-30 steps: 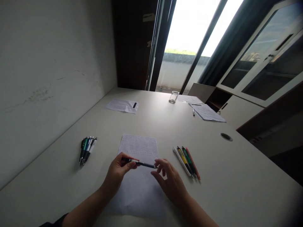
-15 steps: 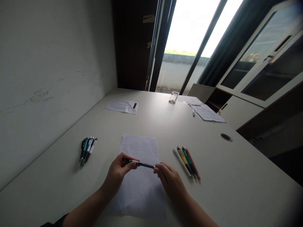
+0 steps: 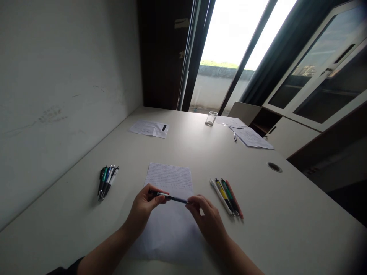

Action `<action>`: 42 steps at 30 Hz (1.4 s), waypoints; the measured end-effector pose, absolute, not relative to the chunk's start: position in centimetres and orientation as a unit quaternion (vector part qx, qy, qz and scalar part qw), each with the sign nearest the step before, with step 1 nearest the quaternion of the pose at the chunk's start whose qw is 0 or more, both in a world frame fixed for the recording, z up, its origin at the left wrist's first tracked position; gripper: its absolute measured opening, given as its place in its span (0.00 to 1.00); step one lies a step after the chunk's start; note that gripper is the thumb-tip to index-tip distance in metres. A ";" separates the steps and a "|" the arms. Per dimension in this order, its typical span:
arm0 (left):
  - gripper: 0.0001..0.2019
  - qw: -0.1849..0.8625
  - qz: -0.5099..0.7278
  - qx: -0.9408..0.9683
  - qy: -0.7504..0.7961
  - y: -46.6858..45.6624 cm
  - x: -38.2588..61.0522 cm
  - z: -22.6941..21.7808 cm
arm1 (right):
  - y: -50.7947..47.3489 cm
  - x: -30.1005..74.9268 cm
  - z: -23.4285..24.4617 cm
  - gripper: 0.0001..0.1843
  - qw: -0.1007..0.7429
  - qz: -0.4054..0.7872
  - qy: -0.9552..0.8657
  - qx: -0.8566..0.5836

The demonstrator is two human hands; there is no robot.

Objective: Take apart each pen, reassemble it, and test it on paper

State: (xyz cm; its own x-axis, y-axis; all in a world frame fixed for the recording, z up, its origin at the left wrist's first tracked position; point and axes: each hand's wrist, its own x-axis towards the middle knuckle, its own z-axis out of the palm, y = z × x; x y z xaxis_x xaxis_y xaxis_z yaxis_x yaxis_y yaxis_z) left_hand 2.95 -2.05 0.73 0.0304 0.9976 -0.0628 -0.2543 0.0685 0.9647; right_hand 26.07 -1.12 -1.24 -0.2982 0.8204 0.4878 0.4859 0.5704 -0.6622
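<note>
A dark pen [image 3: 178,199] is held sideways between my two hands, over a sheet of lined handwriting [image 3: 169,177]. My left hand [image 3: 145,206] is closed around the pen's left part, thumb and fingers pinching it. At the other end, the fingertips of my right hand [image 3: 205,212] pinch the tip, hiding it. To the left lies a bunch of pens [image 3: 107,182], with black, green, blue and white barrels. Just right of my right hand, several more pens [image 3: 226,198] in white, yellow, green and red lie side by side.
Farther off on the white table [image 3: 183,147] are a paper with a black strip [image 3: 149,128], a glass jar [image 3: 211,118] and a stack of papers [image 3: 252,137] with a pen [image 3: 235,136] beside it. A round cable hole [image 3: 274,167] is at the right. A wall [image 3: 71,88] borders the left.
The fingers of my right hand have shifted and bent more at the pen's tip. My left hand keeps its hold. The whole view has moved very slightly.
</note>
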 end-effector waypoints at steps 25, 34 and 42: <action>0.11 0.581 0.583 0.373 0.429 -1.2 1.7 1.0 | 0.0 23.4 -0.3 0.06 0.494 0.305 -0.677 -0.453; 0.14 0.599 0.580 0.357 0.421 -0.7 -0.5 1.3 | 0.6 22.9 -0.5 0.05 0.496 0.314 -0.674 -0.449; 0.12 0.599 0.561 0.381 0.426 -0.5 -1.6 1.5 | 1.1 22.3 -0.5 0.04 0.502 0.302 -0.679 -0.443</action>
State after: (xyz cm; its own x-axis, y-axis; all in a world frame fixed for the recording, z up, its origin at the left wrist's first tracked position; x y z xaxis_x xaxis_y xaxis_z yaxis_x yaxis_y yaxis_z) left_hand -1.61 -0.46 1.47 0.0091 0.9965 -0.0825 -0.3471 0.0805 0.9344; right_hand 22.33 1.06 -0.47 -0.1037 0.9046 0.4135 0.2990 0.4249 -0.8544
